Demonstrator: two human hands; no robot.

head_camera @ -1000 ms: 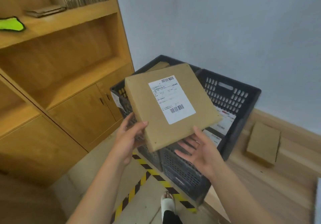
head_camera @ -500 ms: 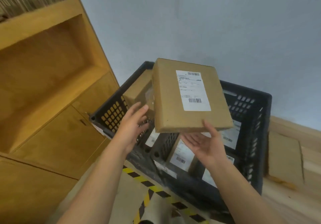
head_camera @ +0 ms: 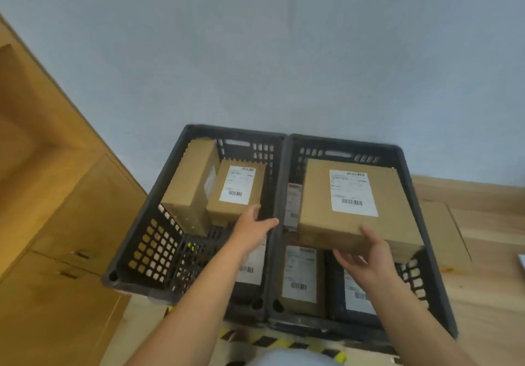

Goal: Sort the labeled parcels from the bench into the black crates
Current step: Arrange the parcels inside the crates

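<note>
Two black crates stand side by side against the wall: the left crate (head_camera: 136, 252) and the right crate (head_camera: 409, 172). A large flat brown parcel (head_camera: 318, 209) with a white barcode label lies over the right crate, and my right hand (head_camera: 366, 260) holds its near edge from below, thumb on top. My left hand (head_camera: 250, 229) hovers with fingers apart over the divide between the crates, beside a small labeled parcel (head_camera: 235, 192) in the left crate. A tall parcel (head_camera: 190, 184) leans next to it. More labeled parcels (head_camera: 301, 277) lie beneath in the right crate.
A wooden cabinet (head_camera: 65, 223) stands close on the left. The wooden bench (head_camera: 483, 252) runs along the right, with a flat brown parcel (head_camera: 437, 229) against the crate. Yellow-black floor tape (head_camera: 284, 343) runs in front of the crates. A pale wall is behind.
The large parcel moved right and down onto the right crate. My left hand let go of it and now hovers at the left crate. The view tilted down over both crates.
</note>
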